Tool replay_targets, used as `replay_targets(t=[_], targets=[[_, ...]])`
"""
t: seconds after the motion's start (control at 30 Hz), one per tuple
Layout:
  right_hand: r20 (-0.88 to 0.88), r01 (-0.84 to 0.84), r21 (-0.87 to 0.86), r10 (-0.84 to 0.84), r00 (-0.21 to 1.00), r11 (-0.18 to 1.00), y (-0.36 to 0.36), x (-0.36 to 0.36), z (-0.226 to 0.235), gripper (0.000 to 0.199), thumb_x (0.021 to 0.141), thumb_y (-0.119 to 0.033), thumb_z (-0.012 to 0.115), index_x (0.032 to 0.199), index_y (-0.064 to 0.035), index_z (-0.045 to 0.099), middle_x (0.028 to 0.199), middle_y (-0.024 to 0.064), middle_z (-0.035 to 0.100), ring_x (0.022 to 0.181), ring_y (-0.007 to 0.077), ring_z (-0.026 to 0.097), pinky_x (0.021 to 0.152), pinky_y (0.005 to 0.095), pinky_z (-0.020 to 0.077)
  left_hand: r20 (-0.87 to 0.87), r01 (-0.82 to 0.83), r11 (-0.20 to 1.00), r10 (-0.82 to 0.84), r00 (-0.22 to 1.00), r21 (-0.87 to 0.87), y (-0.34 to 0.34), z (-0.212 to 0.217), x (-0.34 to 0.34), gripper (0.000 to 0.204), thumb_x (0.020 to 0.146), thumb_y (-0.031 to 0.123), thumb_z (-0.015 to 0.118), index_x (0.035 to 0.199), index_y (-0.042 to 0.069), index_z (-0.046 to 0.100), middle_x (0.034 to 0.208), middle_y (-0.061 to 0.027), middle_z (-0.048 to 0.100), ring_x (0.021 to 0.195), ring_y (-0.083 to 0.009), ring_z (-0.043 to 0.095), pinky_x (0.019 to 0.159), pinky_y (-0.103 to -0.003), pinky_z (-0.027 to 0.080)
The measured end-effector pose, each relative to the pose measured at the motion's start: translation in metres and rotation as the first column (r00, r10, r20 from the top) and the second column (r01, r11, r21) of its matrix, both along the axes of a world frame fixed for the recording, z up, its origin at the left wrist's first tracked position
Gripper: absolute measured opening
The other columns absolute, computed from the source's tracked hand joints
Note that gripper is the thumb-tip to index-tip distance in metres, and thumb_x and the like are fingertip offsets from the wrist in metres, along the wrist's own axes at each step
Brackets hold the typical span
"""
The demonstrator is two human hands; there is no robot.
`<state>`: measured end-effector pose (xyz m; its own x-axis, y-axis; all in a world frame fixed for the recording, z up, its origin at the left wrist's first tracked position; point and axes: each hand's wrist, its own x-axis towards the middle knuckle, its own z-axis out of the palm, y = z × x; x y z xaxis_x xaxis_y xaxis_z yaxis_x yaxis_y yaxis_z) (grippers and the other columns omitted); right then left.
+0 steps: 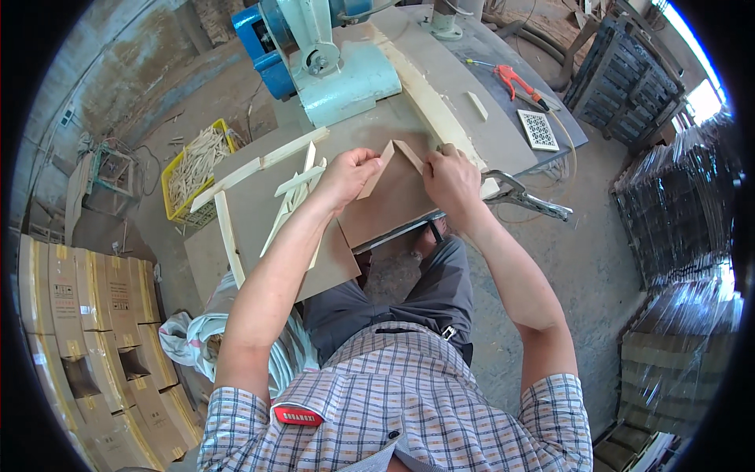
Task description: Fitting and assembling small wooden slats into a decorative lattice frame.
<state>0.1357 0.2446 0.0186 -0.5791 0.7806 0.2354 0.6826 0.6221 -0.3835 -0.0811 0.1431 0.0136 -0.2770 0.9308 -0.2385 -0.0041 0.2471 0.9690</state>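
Both forearms reach up to where the left hand [346, 177] and right hand [450, 179] pinch two mitred wooden strips [393, 161] closed-fingered; uneven pressure could slip the corner joint.

Brown labelled cardboard boxes [86, 315] stacked lower left

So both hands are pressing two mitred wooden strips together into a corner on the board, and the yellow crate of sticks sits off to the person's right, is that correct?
Not quite: the head view shows the yellow crate on the person's left. The left hand and right hand do hold the two wooden strips as a corner over the board.
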Motion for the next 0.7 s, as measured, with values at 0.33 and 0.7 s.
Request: replay_targets(t=[0.33,0.7], targets=[[0.142,-0.097,0.492,0.030,0.989,0.865,0.017,0.005,-0.021,0.010,0.086,-0.018,0.071,0.095,-0.0153,0.075,0.103,0.0063,0.063,0.104,0.0262,0.060,0.087,0.0406,0.0478,0.047,-0.077,0.997,0.077,0.996,-0.001,-0.009,-0.004,-0.004,0.024,0.105,0.021,0.074,0.114,-0.001,0.072,0.089,-0.0033,0.072,0.069,-0.0098,0.068,0.055,-0.025,0.055],[0.135,-0.120,0.447,0.065,0.989,0.887,0.050,-0.023,-0.011,0.009,0.090,-0.018,0.069,0.092,-0.0136,0.077,0.103,0.0072,0.063,0.109,0.0283,0.060,0.088,0.0433,0.0497,-0.054,-0.109,0.993,0.107,0.993,-0.041,-0.004,-0.009,-0.001,0.025,0.103,0.020,0.075,0.112,-0.003,0.072,0.088,-0.0066,0.075,0.066,-0.0119,0.071,0.056,-0.029,0.061]])
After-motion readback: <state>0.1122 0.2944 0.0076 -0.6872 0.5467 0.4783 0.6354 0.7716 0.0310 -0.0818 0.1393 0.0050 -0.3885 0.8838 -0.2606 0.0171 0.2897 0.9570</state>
